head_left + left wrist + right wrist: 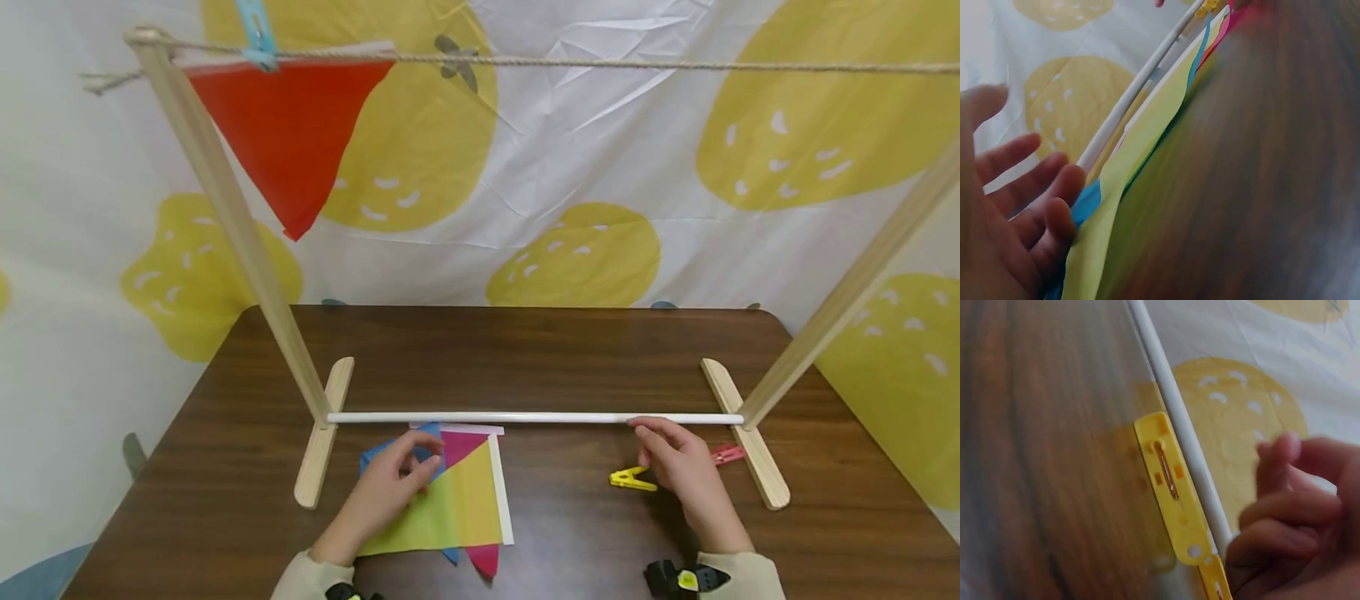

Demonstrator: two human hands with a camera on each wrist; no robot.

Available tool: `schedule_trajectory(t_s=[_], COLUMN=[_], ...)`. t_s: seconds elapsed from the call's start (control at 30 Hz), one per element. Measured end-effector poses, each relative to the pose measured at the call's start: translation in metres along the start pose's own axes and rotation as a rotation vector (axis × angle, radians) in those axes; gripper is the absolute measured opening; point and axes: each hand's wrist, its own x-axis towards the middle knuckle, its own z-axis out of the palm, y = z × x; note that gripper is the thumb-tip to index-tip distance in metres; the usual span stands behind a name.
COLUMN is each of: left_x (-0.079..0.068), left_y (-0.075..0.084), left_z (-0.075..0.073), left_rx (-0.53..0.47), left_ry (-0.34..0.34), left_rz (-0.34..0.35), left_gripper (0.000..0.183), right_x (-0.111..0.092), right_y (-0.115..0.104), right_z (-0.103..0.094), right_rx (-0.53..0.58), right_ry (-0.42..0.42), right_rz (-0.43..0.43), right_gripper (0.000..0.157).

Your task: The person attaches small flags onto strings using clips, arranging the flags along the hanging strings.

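My left hand [392, 486] hovers over a pile of triangular flags, fingers loosely bent and holding nothing. On top lies a yellow flag [465, 500] with a white edge strip; magenta [482, 558] and blue flags show from under it. The left wrist view has the spread fingers beside the yellow-green cloth [1147, 134]. Next to a yellow clothespin [632, 478], my right hand [681, 467] has its fingers half curled with nothing between them. A pink clothespin [727, 454] is partly hidden behind this hand. The right wrist view shows the yellow clothespin [1169, 481] up close.
A wooden frame has a left post [240, 225], a right post [855, 283] and a white crossbar [525, 417] low between them. Twine [600, 62] runs across the top; a blue clothespin [257, 33] fastens a red pennant [292, 133] there. Fruit-print cloth [420, 275] hangs behind the table.
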Motion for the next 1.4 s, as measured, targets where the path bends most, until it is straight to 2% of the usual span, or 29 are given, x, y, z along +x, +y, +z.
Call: schedule_trajectory(t_s=[0.07,0.17,0.33,0.47,0.6,0.8,1.0,1.1,1.27,1.4], left_x=[0.001,0.002,0.003,0.003,0.001,-0.001,-0.002,-0.002,-0.003,-0.004], left_y=[-0.006,-0.009,-0.008,-0.006,-0.004,-0.004,-0.002,-0.003,-0.003,-0.001], left_z=[0.003,0.007,0.009,0.008,0.008,0.009,0.012,0.013,0.012,0.011], left_rx=[0.055,0.110,0.202,0.267,0.353,0.438,0.431,0.433,0.415,0.448], left_ry=[-0.059,-0.099,-0.045,0.012,0.019,0.025,0.039,-0.029,-0.217,-0.262], left_rz=[0.028,0.055,0.015,-0.015,-0.028,0.049,0.101,0.125,0.112,0.131], left_gripper=[0.033,0.039,0.052,0.056,0.052,0.043,0.032,0.033,0.035,0.034], right_x=[0.000,0.000,-0.001,0.000,0.000,-0.001,-0.002,-0.002,-0.001,0.001], right_y=[0.002,0.004,0.005,0.006,0.009,0.012,0.009,0.008,0.006,0.006], right_z=[-0.002,-0.004,-0.006,-0.005,-0.002,0.003,0.000,-0.002,-0.008,-0.013], right_rx=[-0.012,-0.066,-0.115,-0.084,-0.060,-0.054,-0.080,-0.108,-0.097,-0.097], right_ry=[-0.067,-0.150,-0.237,-0.270,-0.295,-0.327,-0.310,-0.288,-0.179,-0.151], right_rz=[0.038,0.081,0.104,0.079,0.082,0.072,0.057,0.065,0.093,0.106], right_gripper=[0.038,0.040,0.040,0.040,0.041,0.041,0.038,0.038,0.040,0.041])
